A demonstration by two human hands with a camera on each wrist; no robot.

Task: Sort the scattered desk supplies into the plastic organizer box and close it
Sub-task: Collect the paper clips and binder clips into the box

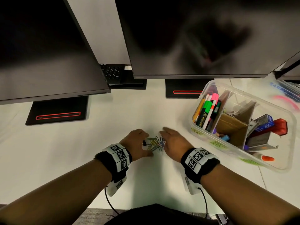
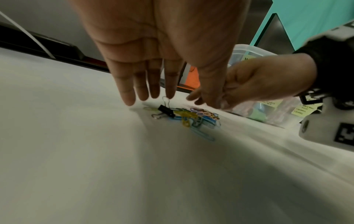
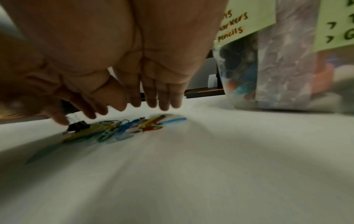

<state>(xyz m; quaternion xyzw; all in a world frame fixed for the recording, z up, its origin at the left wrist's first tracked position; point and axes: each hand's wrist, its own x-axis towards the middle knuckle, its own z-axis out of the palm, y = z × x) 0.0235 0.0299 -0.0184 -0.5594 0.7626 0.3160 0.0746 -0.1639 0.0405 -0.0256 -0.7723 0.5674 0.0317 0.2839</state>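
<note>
Paper clips between flat hands.

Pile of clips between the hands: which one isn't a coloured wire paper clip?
The black binder clip, at the left hand side of the paper clips: a solid black body with silver wire handles, unlike the thin coloured loops.

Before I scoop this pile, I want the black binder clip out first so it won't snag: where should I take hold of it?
Pinch the black binder clip across its flat black body, coming from the left with the left hand. It lies at the left edge of the paper clips, nearest those fingertips; one wire handle sticks up, though it looks thin and likely to swing.
</note>
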